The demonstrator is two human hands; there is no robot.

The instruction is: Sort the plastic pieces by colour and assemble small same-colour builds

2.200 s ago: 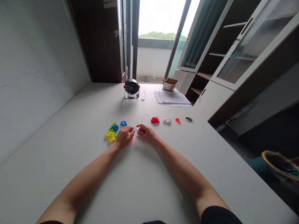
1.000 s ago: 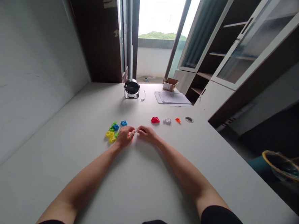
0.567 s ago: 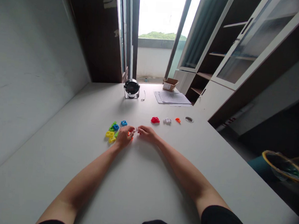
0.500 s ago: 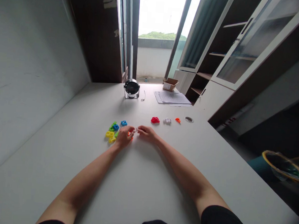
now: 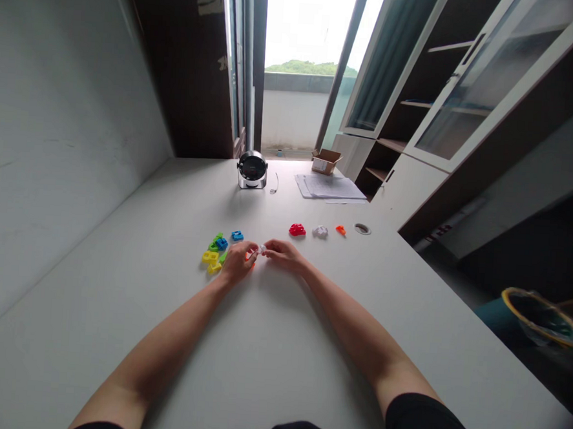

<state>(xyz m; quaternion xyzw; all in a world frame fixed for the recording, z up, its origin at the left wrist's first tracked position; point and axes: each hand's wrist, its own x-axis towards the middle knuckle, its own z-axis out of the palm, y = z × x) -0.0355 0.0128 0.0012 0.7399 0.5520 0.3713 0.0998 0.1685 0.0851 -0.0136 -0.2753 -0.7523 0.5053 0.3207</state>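
Between the fingertips of both hands is a small white plastic piece (image 5: 262,249). My left hand (image 5: 238,261) pinches it from the left, and my right hand (image 5: 282,254) grips it from the right. Partly hidden behind the left hand lies an orange piece (image 5: 250,262). Left of that hand is a loose group of pieces: yellow ones (image 5: 210,257), green ones (image 5: 215,242), and blue ones, one of them (image 5: 237,235) set a little apart. Beyond the right hand sit a red piece (image 5: 297,230), a white cluster (image 5: 320,231) and a small orange piece (image 5: 340,230) in a row.
On the white table (image 5: 269,343), a round black device on a metal stand (image 5: 252,170) is at the back. A thin cord (image 5: 275,184), papers (image 5: 331,187) and an open cardboard box (image 5: 325,162) lie farther right. A cable hole (image 5: 362,229) is near the right edge.
The white piece has turned slightly between the fingertips. Both hands stay in nearly the same place, and the other pieces have not moved.
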